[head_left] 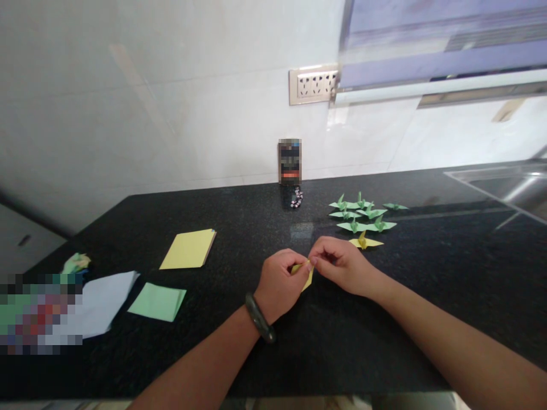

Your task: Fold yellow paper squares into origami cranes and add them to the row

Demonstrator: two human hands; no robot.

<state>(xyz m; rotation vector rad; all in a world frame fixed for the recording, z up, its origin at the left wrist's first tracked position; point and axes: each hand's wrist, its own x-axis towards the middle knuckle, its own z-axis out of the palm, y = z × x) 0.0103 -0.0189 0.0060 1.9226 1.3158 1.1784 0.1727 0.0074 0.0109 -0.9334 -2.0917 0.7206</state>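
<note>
A small piece of folded yellow paper (307,281) is pinched in my left hand (284,282), which wears a dark bangle (260,320) at the wrist. My right hand (339,265) has thumb and index finger closed on the paper's upper tip, close against the left fingertips. Much of the paper is hidden behind the fingers. Just beyond my right hand stands a yellow paper crane (365,241). Several green paper cranes (354,226) are grouped behind it.
On the left of the black countertop (205,353) lie a yellow paper stack (188,249), green paper squares (157,302) and white sheets (105,302). A phone-like object (290,162) leans on the wall behind a beaded bracelet (297,198). A metal sink (517,185) is at right.
</note>
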